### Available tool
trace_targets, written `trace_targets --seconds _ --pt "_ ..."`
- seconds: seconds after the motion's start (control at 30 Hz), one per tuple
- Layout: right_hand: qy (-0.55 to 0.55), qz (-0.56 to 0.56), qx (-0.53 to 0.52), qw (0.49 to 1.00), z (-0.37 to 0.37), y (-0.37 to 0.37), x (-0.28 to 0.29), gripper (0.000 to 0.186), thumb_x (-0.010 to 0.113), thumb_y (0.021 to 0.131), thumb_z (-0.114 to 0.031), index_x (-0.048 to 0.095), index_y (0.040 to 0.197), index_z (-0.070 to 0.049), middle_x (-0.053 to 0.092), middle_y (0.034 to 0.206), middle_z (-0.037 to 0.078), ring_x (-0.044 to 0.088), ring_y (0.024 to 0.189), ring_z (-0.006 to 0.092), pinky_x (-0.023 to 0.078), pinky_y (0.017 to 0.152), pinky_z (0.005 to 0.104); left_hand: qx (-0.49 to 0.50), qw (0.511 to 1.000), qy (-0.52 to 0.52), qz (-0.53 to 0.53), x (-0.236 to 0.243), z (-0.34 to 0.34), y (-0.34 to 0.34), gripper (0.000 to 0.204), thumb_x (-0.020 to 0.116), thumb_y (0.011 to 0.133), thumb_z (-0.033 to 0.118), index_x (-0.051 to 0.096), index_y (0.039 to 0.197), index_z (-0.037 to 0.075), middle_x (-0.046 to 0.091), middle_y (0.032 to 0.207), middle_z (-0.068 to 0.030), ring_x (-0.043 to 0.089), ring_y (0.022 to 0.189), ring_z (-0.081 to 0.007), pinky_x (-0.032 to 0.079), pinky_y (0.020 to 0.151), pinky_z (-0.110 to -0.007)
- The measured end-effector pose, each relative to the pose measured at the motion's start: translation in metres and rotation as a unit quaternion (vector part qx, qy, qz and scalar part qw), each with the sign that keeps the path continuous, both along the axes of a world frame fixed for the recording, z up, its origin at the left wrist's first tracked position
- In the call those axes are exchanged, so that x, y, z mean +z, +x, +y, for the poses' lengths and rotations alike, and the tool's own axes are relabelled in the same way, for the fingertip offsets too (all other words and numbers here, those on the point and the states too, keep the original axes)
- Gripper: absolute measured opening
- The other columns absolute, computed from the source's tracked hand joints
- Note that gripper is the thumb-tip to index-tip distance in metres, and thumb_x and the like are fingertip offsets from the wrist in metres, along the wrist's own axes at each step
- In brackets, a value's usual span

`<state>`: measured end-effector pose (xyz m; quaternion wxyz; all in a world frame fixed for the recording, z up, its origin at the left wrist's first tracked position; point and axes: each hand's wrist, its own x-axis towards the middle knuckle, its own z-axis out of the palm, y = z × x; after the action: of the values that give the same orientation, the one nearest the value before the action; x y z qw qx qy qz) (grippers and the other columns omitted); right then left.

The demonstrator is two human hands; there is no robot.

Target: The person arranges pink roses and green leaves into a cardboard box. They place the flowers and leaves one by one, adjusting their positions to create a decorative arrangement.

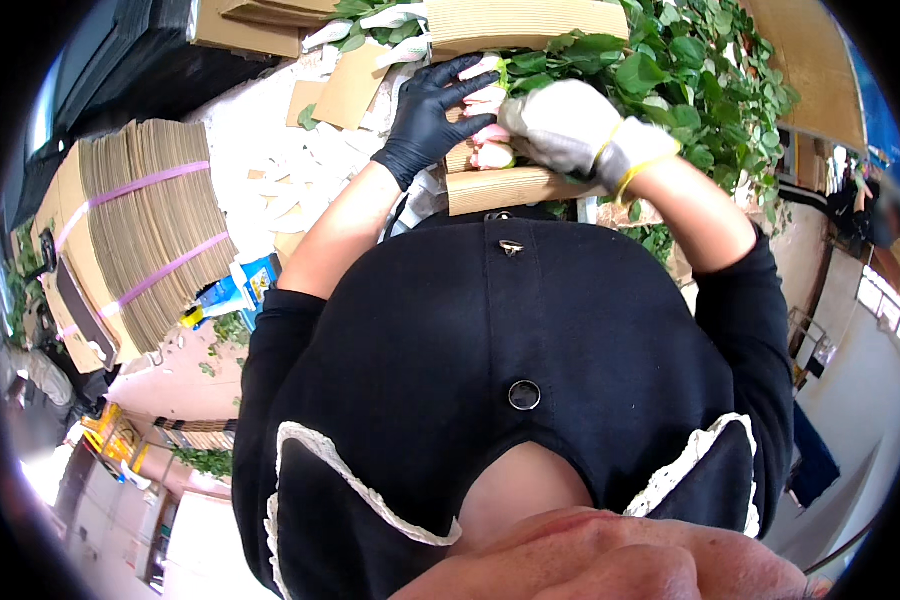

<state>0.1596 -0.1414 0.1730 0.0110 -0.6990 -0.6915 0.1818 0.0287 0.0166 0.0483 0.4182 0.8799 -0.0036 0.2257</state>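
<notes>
- While the camera looked down over a black buttoned top, both hands met at a bunch of pale pink rosebuds (488, 128) near the top of the view.
- The left hand (432, 105), in a black glove, lay with fingers spread and slightly curled over the buds, touching them without a closed grip.
- The right hand (570, 125), in a white knit glove with a yellow cuff, was curled down over the bunch from the other side; whether it gripped the stems could not be told.
- Corrugated cardboard wrap (500, 188) sat just below the buds, with green rose leaves (690, 70) behind.
- A strapped stack of flat cardboard (140, 230) lay on the table (260, 150), well to the left.
</notes>
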Motion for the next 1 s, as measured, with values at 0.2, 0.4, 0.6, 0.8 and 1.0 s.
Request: trace_targets --seconds 0.2,0.4,0.6,0.8,1.0 --pt "0.023 0.048 -0.019 0.998 -0.006 0.006 -0.018 0.020 0.064 0.086 -0.028 0.062 0.090 -0.009 0.062 0.068 0.016 0.063 0.064 0.0357 0.051 0.058 0.0446 0.109 0.987 -0.120 -0.004 0.020 -0.006 -0.029 0.050 0.079 0.075 0.025 0.067 0.123 0.022 0.060 0.102 -0.0059 0.053 0.103 -0.0243 0.043 0.094 -0.038" --pt "0.100 0.090 -0.022 0.991 -0.016 0.007 -0.026 0.020 0.064 0.087 -0.028 0.061 0.094 -0.009 0.063 0.073 0.016 0.063 0.067 0.0372 0.050 0.060 0.0452 0.085 0.989 -0.023 0.119 0.014 -0.025 -0.036 0.056 0.082 0.069 0.037 0.066 0.123 0.033 0.056 0.099 -0.0061 0.051 0.098 -0.0267 0.038 0.091 -0.041" --pt "-0.008 0.089 -0.070 0.994 0.004 0.000 -0.018 0.019 0.066 0.084 -0.027 0.061 0.089 -0.009 0.062 0.070 0.015 0.063 0.066 0.0367 0.050 0.061 0.0455 0.080 0.987 -0.018 0.135 0.011 -0.021 -0.034 0.057 0.082 0.068 0.043 0.067 0.122 0.034 0.057 0.100 -0.0069 0.053 0.101 -0.0287 0.039 0.092 -0.042" --pt "-0.019 -0.136 -0.021 0.990 0.018 -0.005 0.014 0.017 0.066 0.077 -0.030 0.071 0.084 -0.016 0.066 0.069 0.011 0.067 0.067 0.0318 0.053 0.060 0.0428 0.083 0.987 -0.056 0.129 0.013 -0.021 -0.031 0.054 0.086 0.067 0.031 0.070 0.118 0.021 0.058 0.097 -0.0096 0.056 0.095 -0.0277 0.045 0.088 -0.041" --pt "-0.220 0.010 0.005 0.975 0.008 -0.008 0.009 0.022 0.057 0.089 -0.030 0.067 0.093 -0.011 0.068 0.081 0.014 0.067 0.077 0.0354 0.052 0.069 0.0458 0.083 0.985 -0.095 0.117 0.013 -0.024 -0.033 0.051 0.084 0.069 0.028 0.070 0.118 0.024 0.058 0.097 -0.0086 0.056 0.096 -0.0279 0.045 0.088 -0.041"
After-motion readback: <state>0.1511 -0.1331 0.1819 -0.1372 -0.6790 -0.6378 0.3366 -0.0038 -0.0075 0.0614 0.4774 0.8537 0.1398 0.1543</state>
